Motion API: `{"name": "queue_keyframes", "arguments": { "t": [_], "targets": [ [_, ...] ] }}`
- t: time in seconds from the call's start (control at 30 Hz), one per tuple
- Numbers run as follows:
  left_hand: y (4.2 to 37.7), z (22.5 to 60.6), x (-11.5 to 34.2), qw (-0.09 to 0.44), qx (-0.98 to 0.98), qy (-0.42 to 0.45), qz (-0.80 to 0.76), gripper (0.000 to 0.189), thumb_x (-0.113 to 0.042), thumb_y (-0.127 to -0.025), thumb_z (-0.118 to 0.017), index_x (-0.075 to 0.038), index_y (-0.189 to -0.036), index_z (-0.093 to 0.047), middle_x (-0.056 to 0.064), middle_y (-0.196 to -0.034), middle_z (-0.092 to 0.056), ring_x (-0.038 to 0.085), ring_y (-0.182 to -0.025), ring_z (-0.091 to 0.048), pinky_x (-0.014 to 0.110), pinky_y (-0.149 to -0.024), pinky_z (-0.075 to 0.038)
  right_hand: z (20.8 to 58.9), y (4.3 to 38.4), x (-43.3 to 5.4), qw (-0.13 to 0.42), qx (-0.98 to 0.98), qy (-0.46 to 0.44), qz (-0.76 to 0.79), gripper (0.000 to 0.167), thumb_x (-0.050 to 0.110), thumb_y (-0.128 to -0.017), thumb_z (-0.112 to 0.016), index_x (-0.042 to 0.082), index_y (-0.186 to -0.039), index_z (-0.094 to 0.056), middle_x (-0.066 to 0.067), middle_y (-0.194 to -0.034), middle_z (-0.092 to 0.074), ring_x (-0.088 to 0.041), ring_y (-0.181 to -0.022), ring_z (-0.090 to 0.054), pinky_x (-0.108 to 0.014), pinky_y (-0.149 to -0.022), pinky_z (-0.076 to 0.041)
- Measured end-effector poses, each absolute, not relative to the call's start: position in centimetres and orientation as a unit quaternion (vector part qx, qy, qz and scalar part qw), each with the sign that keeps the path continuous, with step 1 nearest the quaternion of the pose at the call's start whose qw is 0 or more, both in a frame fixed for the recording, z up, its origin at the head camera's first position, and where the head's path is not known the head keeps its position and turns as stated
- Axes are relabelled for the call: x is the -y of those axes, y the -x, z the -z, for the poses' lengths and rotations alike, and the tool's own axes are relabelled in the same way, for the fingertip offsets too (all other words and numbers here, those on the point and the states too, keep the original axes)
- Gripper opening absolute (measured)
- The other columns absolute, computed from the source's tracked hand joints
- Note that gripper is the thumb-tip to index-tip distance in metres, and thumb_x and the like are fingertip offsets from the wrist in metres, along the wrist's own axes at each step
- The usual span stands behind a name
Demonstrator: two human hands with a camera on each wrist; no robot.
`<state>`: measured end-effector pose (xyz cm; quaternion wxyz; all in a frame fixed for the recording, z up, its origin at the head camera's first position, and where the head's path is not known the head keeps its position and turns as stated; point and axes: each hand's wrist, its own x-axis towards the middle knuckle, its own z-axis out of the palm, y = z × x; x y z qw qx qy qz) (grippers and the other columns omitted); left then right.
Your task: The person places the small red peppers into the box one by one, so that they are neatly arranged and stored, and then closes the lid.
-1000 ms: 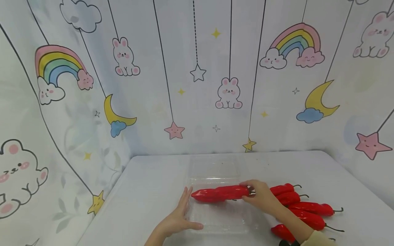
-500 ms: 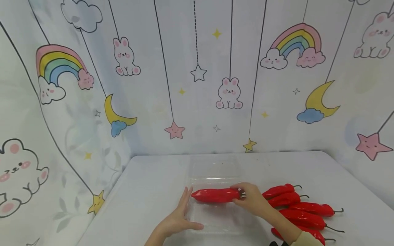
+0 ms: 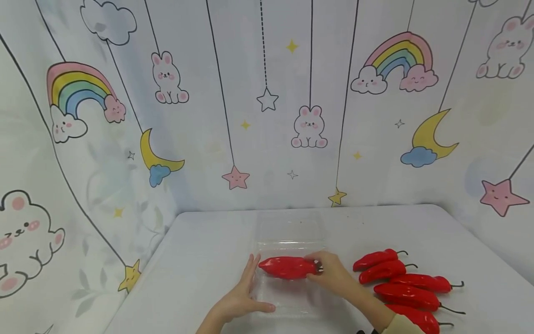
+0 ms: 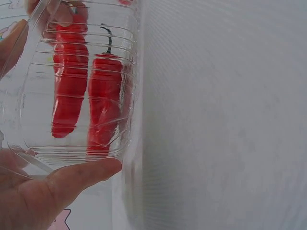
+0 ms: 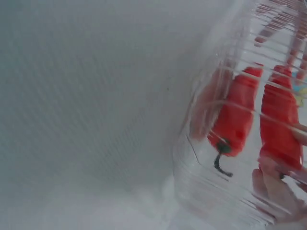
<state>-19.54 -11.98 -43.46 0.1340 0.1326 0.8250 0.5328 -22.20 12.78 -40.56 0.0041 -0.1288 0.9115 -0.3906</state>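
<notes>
A clear plastic box (image 3: pixel 296 301) stands on the table, its lid (image 3: pixel 289 229) folded back. My left hand (image 3: pixel 239 297) touches the box's left end with thumb and fingers spread and fairly straight. The right hand (image 3: pixel 333 276) pinches a red chili pepper (image 3: pixel 288 267) at its stem end, its tip towards the left hand. Through the clear wall in the left wrist view, this held pepper (image 4: pixel 69 91) is beside a second red pepper (image 4: pixel 104 96) lying in the box. The right wrist view shows the lying pepper's (image 5: pixel 235 115) dark curled stem. From the head view that second pepper is hidden.
To the right of the box, several red chili peppers (image 3: pixel 410 297) lie in a loose row on the white table (image 3: pixel 200 250), stems pointing right. A cloth wall (image 3: pixel 267 139) printed with rabbits, stars and rainbows rises behind the table.
The right hand has carried the held pepper left and slightly down, over the one in the box, which it now hides from above. The left hand keeps its place.
</notes>
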Motion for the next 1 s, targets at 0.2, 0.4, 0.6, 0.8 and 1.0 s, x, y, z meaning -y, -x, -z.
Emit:
{"name": "queue_keyframes", "arguments": {
  "t": [0.2,0.4,0.6,0.8,1.0],
  "targets": [
    [19.7,43.5,12.1,0.135,-0.823,-0.133,-0.535,0.113,-0.026,-0.066,-0.081,-0.024,-0.148,-0.004,0.015,-0.151,0.008,0.049,-0.131,-0.014,0.058,-0.092,-0.037,41.2,22.5,-12.6,0.026,-0.907,0.151,0.393,0.042,0.008,-0.070,-0.077,0.002,-0.109,-0.062,-0.007,-0.097,-0.060,-0.016,-0.081,-0.058,-0.031,-0.068,-0.055],
    [19.8,43.6,12.2,0.138,-0.820,-0.136,-0.539,0.113,-0.026,-0.066,-0.081,-0.023,-0.148,-0.004,0.015,-0.151,0.007,0.049,-0.130,-0.016,0.058,-0.092,-0.037,41.4,22.6,-12.3,0.025,-0.907,0.163,0.388,0.039,0.005,-0.072,-0.075,0.000,-0.108,-0.063,-0.010,-0.099,-0.061,-0.018,-0.083,-0.058,-0.032,-0.069,-0.055],
    [19.8,43.5,12.2,0.142,-0.816,-0.143,-0.542,0.112,-0.024,-0.067,-0.081,-0.021,-0.148,-0.003,0.016,-0.151,0.009,0.051,-0.130,-0.015,0.058,-0.094,-0.035,41.7,22.7,-12.0,0.030,-0.912,0.150,0.380,0.039,0.005,-0.071,-0.075,0.000,-0.107,-0.063,-0.009,-0.098,-0.061,-0.018,-0.081,-0.058,-0.033,-0.070,-0.054],
    [19.9,43.5,12.3,0.143,-0.813,-0.146,-0.545,0.111,-0.022,-0.068,-0.080,-0.023,-0.148,-0.003,0.017,-0.151,0.009,0.051,-0.130,-0.016,0.059,-0.094,-0.034,41.6,22.7,-11.6,0.029,-0.917,0.159,0.364,0.039,0.005,-0.070,-0.076,-0.001,-0.106,-0.064,-0.012,-0.098,-0.064,-0.023,-0.084,-0.061,-0.036,-0.071,-0.055],
    [19.9,43.7,12.3,0.145,-0.808,-0.158,-0.549,0.112,-0.020,-0.069,-0.080,-0.021,-0.148,0.000,0.018,-0.150,0.011,0.051,-0.129,-0.017,0.059,-0.096,-0.032,41.5,22.5,-11.1,0.031,-0.919,0.162,0.359,0.040,0.005,-0.070,-0.077,-0.002,-0.107,-0.063,-0.012,-0.100,-0.063,-0.026,-0.089,-0.060,-0.039,-0.073,-0.054]
  ]
}}
